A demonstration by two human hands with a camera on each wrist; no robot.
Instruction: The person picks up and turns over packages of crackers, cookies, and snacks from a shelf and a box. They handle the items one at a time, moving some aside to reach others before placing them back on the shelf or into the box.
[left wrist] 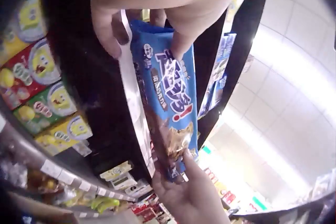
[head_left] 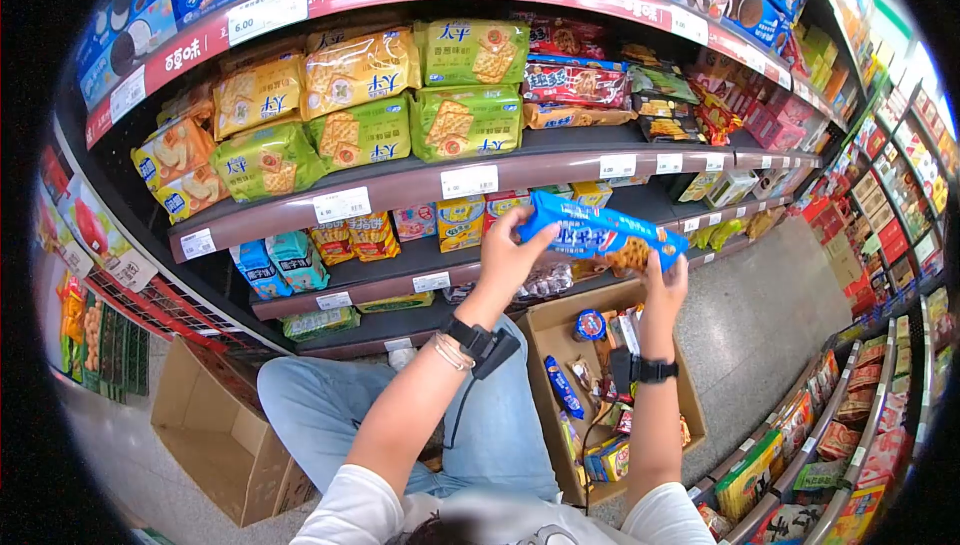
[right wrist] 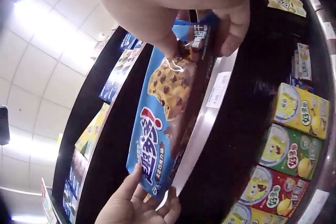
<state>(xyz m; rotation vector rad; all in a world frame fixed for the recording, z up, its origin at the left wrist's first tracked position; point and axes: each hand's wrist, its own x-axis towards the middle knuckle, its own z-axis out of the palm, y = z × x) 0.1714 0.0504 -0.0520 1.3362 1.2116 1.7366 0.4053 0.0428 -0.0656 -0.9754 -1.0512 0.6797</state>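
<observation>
Right now you hold the blue cookie pack (head_left: pixel 600 235) roughly level in front of the middle shelf (head_left: pixel 400 190), one hand at each end. Your left hand (head_left: pixel 510 255) pinches the left end, with the thumb on one face and the curled fingers on the other, so the pack runs away from your fingertips. Your right hand (head_left: pixel 665 290) grips the right end from below, thumb and fingers closed on the part printed with the cookie. Beneath your wrists, an open cardboard box (head_left: pixel 548 337) of snacks sits on the floor.
</observation>
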